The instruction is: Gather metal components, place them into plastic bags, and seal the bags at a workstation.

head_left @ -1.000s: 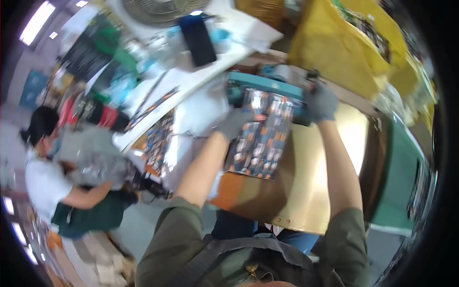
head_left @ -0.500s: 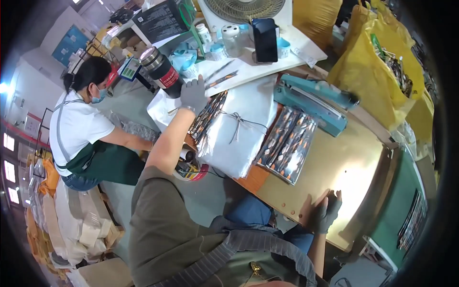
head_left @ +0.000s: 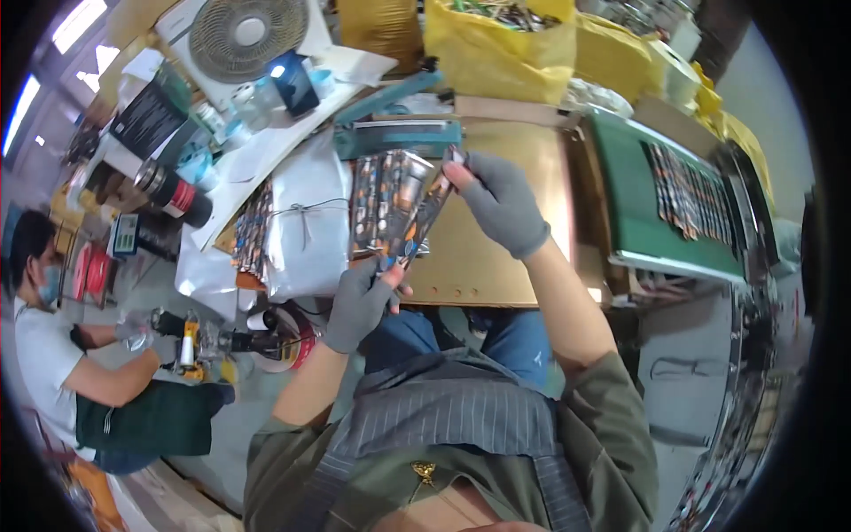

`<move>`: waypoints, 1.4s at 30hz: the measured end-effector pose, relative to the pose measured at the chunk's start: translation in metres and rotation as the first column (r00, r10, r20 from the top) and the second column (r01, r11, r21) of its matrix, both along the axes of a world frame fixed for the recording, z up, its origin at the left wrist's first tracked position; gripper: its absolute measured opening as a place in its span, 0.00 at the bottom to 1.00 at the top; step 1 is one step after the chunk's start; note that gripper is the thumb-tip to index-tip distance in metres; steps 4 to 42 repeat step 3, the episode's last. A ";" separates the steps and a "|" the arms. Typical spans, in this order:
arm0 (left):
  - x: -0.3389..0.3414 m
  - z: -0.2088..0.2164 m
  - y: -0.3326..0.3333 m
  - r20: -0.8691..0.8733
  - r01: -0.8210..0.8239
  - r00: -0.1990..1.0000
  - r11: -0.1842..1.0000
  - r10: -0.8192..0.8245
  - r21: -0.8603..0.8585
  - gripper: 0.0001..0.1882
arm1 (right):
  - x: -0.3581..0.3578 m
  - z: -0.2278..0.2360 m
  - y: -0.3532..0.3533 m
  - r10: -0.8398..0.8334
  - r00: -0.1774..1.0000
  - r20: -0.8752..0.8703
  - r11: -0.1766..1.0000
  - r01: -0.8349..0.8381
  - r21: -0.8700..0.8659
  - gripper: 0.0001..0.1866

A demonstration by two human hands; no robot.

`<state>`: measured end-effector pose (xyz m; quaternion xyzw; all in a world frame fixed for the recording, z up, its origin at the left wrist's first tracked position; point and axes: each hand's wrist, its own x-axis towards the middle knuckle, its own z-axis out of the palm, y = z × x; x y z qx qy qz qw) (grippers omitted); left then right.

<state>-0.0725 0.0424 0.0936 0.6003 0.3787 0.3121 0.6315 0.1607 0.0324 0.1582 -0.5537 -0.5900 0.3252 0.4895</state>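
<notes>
Both my hands wear grey gloves. My left hand pinches the lower end of a long, narrow printed foil packet, and my right hand pinches its upper end, holding it tilted above the brown table. Just behind it a stack of similar printed packets lies on the table. A teal heat sealer stands at the table's back edge.
A tied white bag lies left of the stack. Yellow sacks stand behind, a green tray of packets to the right, a fan at the back left. A seated person works at the lower left.
My left hand has come back from the white bag and my right hand has risen from the table's front edge; both now hold one packet between them.
</notes>
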 end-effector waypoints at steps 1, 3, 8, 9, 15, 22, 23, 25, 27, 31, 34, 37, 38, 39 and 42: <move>0.009 0.004 -0.011 0.045 -0.063 0.997 0.998 0.063 0.005 0.11 | 0.006 0.005 -0.010 -0.030 1.000 -0.005 0.995 0.031 0.100 0.13; 0.022 -0.004 -0.029 0.182 -0.051 0.980 0.989 0.076 -0.139 0.10 | 0.013 0.005 -0.031 0.080 0.914 -0.398 0.989 -0.024 0.144 0.12; 0.022 -0.004 -0.029 0.182 -0.051 0.980 0.989 0.076 -0.139 0.10 | 0.013 0.005 -0.031 0.080 0.914 -0.398 0.989 -0.024 0.144 0.12; 0.022 -0.004 -0.029 0.182 -0.051 0.980 0.989 0.076 -0.139 0.10 | 0.013 0.005 -0.031 0.080 0.914 -0.398 0.989 -0.024 0.144 0.12; 0.022 -0.004 -0.029 0.182 -0.051 0.980 0.989 0.076 -0.139 0.10 | 0.013 0.005 -0.031 0.080 0.914 -0.398 0.989 -0.024 0.144 0.12; 0.022 -0.004 -0.029 0.182 -0.051 0.980 0.989 0.076 -0.139 0.10 | 0.013 0.005 -0.031 0.080 0.914 -0.398 0.989 -0.024 0.144 0.12; 0.022 -0.004 -0.029 0.182 -0.051 0.980 0.989 0.076 -0.139 0.10 | 0.013 0.005 -0.031 0.080 0.914 -0.398 0.989 -0.024 0.144 0.12; 0.022 -0.004 -0.029 0.182 -0.051 0.980 0.989 0.076 -0.139 0.10 | 0.013 0.005 -0.031 0.080 0.914 -0.398 0.989 -0.024 0.144 0.12; 0.022 -0.004 -0.029 0.182 -0.051 0.980 0.989 0.076 -0.139 0.10 | 0.013 0.005 -0.031 0.080 0.914 -0.398 0.989 -0.024 0.144 0.12; 0.022 -0.004 -0.029 0.182 -0.051 0.980 0.989 0.076 -0.139 0.10 | 0.013 0.005 -0.031 0.080 0.914 -0.398 0.989 -0.024 0.144 0.12; 0.022 -0.004 -0.029 0.182 -0.051 0.980 0.989 0.076 -0.139 0.10 | 0.013 0.005 -0.031 0.080 0.914 -0.398 0.989 -0.024 0.144 0.12; 0.022 -0.004 -0.029 0.182 -0.051 0.980 0.989 0.076 -0.139 0.10 | 0.013 0.005 -0.031 0.080 0.914 -0.398 0.989 -0.024 0.144 0.12; 0.022 -0.004 -0.029 0.182 -0.051 0.980 0.989 0.076 -0.139 0.10 | 0.013 0.005 -0.031 0.080 0.914 -0.398 0.989 -0.024 0.144 0.12; 0.022 -0.004 -0.029 0.182 -0.051 0.980 0.989 0.076 -0.139 0.10 | 0.013 0.005 -0.031 0.080 0.914 -0.398 0.989 -0.024 0.144 0.12; 0.022 -0.004 -0.029 0.182 -0.051 0.980 0.989 0.076 -0.139 0.10 | 0.013 0.005 -0.031 0.080 0.914 -0.398 0.989 -0.024 0.144 0.12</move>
